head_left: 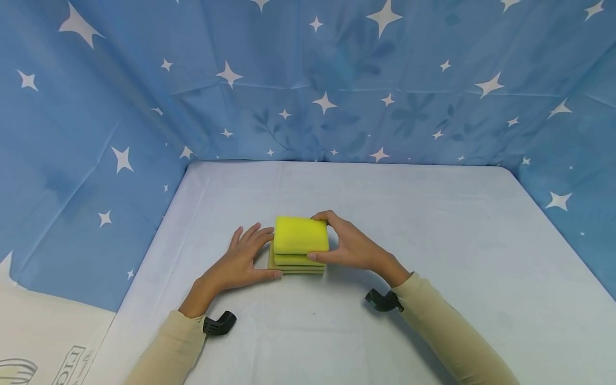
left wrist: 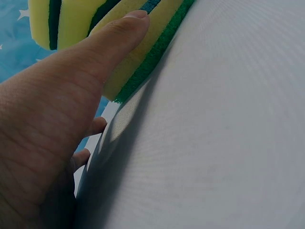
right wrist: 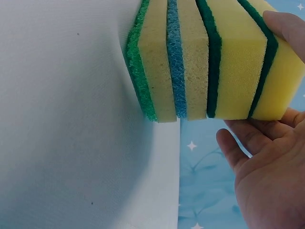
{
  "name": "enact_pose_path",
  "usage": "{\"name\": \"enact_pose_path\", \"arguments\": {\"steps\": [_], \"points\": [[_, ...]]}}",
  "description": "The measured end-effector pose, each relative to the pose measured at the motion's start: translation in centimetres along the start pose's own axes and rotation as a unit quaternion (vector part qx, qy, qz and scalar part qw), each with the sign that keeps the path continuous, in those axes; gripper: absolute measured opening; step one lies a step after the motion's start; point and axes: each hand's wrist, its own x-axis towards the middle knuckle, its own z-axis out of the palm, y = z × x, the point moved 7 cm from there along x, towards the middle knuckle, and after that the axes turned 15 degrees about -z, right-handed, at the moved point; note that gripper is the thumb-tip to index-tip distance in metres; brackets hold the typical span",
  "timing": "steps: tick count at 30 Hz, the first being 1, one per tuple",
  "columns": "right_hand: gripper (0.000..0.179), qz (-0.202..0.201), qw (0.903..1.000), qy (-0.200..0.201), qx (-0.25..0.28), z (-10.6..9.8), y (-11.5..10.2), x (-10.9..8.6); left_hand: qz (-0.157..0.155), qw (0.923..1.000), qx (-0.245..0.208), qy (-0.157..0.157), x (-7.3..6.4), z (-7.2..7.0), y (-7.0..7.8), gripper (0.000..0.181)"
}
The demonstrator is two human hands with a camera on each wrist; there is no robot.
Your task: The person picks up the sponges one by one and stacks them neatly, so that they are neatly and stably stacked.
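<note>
1. Stack of sponges (head_left: pixel 298 248) near the middle of the table (head_left: pixel 433 240), a little toward the near edge
2. Four sponges in the stack by the right wrist view (right wrist: pixel 209 62): three yellow with green scrub sides, one yellow with a blue scrub side, second from the bottom
3. Bottom sponge resting scrub side down on the white table cover (right wrist: pixel 62 119)
4. Top sponge (head_left: pixel 300 235) bright yellow, sitting slightly askew over the ones below
5. Right hand (head_left: pixel 353 247) clasping the right side of the stack, thumb at the near corner, fingers curled round the far corner of the top sponge
6. Left hand (head_left: pixel 240 262) lying flat and relaxed on the table just left of the stack, fingers straight and spread, holding nothing
7. Left thumb (left wrist: pixel 109 43) stretched along the near edge, tip pressed against the lower sponges
8. Small black cameras at both wrists, left (head_left: pixel 218 323) and right (head_left: pixel 383 300), beige sleeves (head_left: pixel 447 326) on both arms
9. Blue cloth with white stars (head_left: pixel 337 80) hanging behind and on both sides of the table
</note>
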Motion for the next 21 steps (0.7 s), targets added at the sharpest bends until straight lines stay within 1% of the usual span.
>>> {"name": "enact_pose_path", "arguments": {"steps": [11, 21], "points": [[0.075, -0.009, 1.0, 0.004, -0.001, 0.16, 0.14, -0.27, -0.001, 1.0, -0.006, 0.0, 0.05, -0.06, 0.14, 0.09], [0.077, -0.016, 0.9998, 0.005, -0.006, 0.31, -0.34, -0.18, 0.004, 0.9999, -0.011, 0.002, -0.03, -0.08, 0.24, 0.092]]}}
